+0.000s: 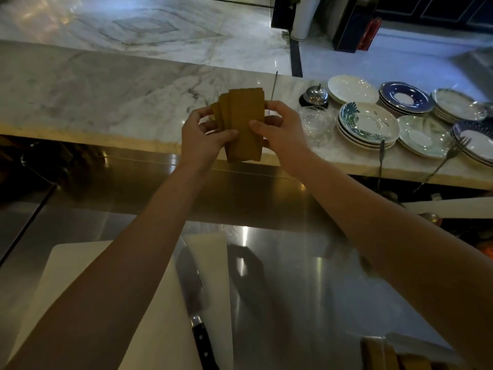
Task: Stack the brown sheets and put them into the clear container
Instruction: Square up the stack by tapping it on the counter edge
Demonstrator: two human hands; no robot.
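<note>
Hands meet in the air above the front edge of the marble counter (106, 84), both closed on one bundle of brown sheets (245, 121). The left hand (205, 134) wraps the bundle's left side, thumb pressed across the front face, fingers curled behind. The right hand (277, 129) pinches the right edge, its thumb lying on the front sheet. The sheets stand nearly upright and are not squared: several fan out to the left at the top, their corners stepped one behind another.

To the right on the marble sit small clear glass dishes (316, 121), just beside stacks of patterned plates (368, 126); whether any of this glassware is the clear container is hard to tell in the dim light. A fork (450, 156) hangs over the counter edge. Nearer the person, a white cutting board (80, 276) lies on the steel worktop (306, 289) with a black-handled knife (194, 297) resting on it.
</note>
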